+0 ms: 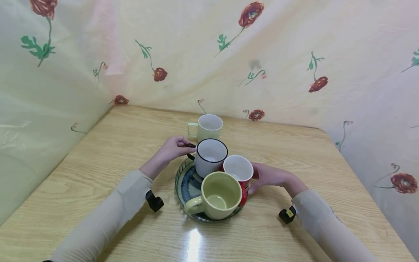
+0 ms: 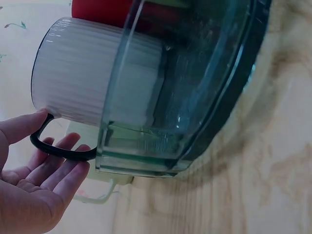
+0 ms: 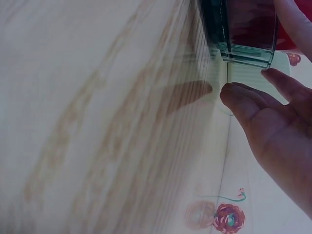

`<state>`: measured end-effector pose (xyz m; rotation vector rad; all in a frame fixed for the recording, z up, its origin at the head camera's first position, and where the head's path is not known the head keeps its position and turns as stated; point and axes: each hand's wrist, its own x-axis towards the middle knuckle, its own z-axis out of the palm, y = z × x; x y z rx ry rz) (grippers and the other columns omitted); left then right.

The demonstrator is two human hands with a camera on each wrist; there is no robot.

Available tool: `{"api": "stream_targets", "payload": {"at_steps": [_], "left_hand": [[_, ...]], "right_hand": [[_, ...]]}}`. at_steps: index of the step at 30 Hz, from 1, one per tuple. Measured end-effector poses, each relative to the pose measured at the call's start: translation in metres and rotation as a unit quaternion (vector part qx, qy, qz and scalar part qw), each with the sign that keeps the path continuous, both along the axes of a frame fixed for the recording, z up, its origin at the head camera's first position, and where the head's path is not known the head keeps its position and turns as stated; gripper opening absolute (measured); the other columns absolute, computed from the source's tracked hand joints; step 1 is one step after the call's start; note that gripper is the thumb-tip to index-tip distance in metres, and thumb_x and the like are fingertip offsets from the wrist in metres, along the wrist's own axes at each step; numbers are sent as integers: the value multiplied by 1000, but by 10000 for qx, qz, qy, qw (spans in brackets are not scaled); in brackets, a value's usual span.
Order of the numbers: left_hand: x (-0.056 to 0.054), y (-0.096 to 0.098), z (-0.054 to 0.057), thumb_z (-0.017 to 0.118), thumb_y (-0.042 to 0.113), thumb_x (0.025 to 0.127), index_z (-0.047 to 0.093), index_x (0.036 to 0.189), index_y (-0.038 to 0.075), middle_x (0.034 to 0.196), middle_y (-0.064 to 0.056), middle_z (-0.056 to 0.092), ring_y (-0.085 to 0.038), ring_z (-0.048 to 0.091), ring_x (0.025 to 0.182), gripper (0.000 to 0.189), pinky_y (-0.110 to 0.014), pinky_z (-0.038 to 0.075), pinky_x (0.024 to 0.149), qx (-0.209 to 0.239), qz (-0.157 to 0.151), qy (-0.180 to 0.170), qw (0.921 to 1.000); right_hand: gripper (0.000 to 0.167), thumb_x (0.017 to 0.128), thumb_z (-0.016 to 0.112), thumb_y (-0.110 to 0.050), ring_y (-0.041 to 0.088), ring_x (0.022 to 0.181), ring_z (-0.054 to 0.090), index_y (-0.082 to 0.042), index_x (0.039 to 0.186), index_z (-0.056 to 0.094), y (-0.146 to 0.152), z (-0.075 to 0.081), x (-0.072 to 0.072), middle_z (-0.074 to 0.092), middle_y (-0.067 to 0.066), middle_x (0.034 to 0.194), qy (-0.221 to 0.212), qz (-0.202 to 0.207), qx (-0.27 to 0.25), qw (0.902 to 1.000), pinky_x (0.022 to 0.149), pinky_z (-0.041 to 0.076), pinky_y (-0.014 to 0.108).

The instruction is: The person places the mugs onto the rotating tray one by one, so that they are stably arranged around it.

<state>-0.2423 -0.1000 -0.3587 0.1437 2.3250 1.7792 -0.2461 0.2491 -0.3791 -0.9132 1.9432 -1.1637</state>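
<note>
In the head view, a round glass bowl (image 1: 187, 190) with a blue pattern holds three mugs crowded together. My left hand (image 1: 173, 148) is at the black handle of the white ribbed mug (image 1: 206, 168); in the left wrist view the thumb lies on the handle's top and the fingers (image 2: 73, 175) curl behind it. A red mug (image 1: 243, 194) with a white inside stands to the right, partly hidden by a large yellow-green mug (image 1: 220, 194) at the front. Beside the red mug and the bowl's right side is my right hand (image 1: 270, 176), fingers loosely bent, one fingertip at the bowl's glass edge.
Behind the bowl, a pale green mug (image 1: 211, 133) stands on the wooden table (image 1: 108, 153), its handle pointing left. A flower-patterned sheet (image 1: 190, 47) hangs along the back and sides of the table.
</note>
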Motion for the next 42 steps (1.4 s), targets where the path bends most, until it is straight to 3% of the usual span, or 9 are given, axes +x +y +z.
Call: {"api": "stream_targets", "payload": {"at_steps": [6,14,21,25,42], "left_hand": [[-7,3,1,70,9,88,59,104,-2,107,-16,72,-9,64,87,22,-25,53,84,-177,-121,80,9997],[-15,11,4,69,13,89,61,114,-4,121,-20,67,-26,64,110,31,-35,52,97,-479,-354,83,9982],[-22,13,6,70,8,87,63,110,-6,108,-18,73,-11,64,90,27,-24,52,84,-408,-539,293,9973],[-22,13,9,69,8,87,63,111,-6,108,-18,73,-11,64,89,28,-23,52,82,-470,-564,310,9968],[-29,21,11,68,5,88,61,118,-7,118,-24,67,-27,63,111,33,-37,51,98,-502,-753,284,9955]], "right_hand": [[89,75,81,-6,3,123,50,6,145,27,-4,3,2,43,25,142,-43,-80,141,9999,104,39,15],[94,71,83,-4,6,121,49,1,147,27,-6,5,3,45,22,140,127,-95,266,9995,102,40,17],[102,69,85,-4,8,125,46,-8,151,24,-6,5,1,43,15,144,238,63,179,9995,105,37,17],[105,69,85,-3,5,127,45,-7,152,21,-7,2,-2,42,16,146,360,274,20,9990,107,34,14],[108,68,87,-8,12,124,47,-8,152,20,-8,4,-2,42,14,144,373,193,217,9989,105,35,17]]}}
